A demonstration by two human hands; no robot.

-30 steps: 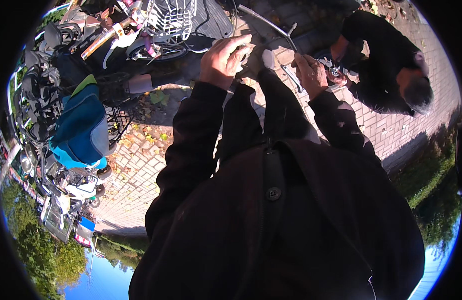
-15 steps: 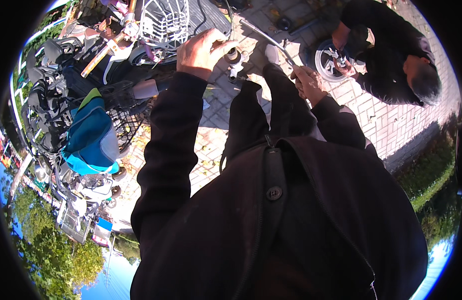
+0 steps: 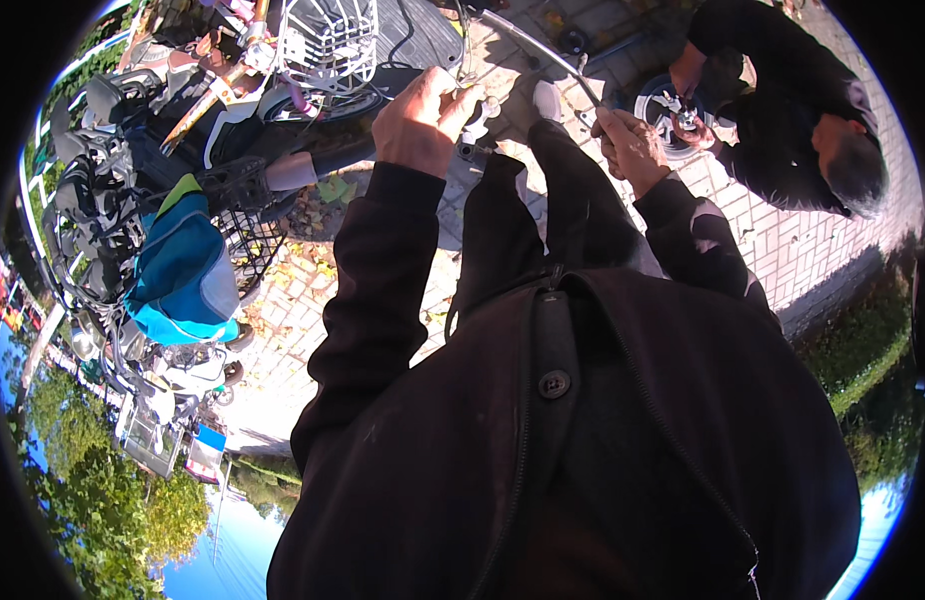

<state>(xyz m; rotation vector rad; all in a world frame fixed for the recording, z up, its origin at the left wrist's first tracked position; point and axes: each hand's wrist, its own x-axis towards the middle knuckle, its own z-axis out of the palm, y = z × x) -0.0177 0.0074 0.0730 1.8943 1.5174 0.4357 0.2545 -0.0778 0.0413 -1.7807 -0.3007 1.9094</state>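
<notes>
My left hand [image 3: 423, 128], fingers bent, pinches at a silver metal part [image 3: 480, 125] above my shoes and legs; its fingers partly hide that part. A long silver metal tube [image 3: 531, 43] slants down toward my right hand [image 3: 631, 148]. That hand is closed, its fingers curled just below the tube's visible end; what exactly it grips is hidden. My dark-trousered legs and a pale shoe [image 3: 546, 100] are between the hands.
A crouching person [image 3: 793, 110] in dark clothes works at a small wheel [image 3: 655, 105] on the right. Parked bikes and scooters crowd the left, with a white basket [image 3: 328, 40], black baskets and a teal cover [image 3: 178, 275]. Fallen leaves lie on the pavers [image 3: 293, 330].
My left hand moved left from its earlier place, then slightly back right and down over the metal part. My right hand shifted slightly right. The other person moved slightly right, showing more of the wheel.
</notes>
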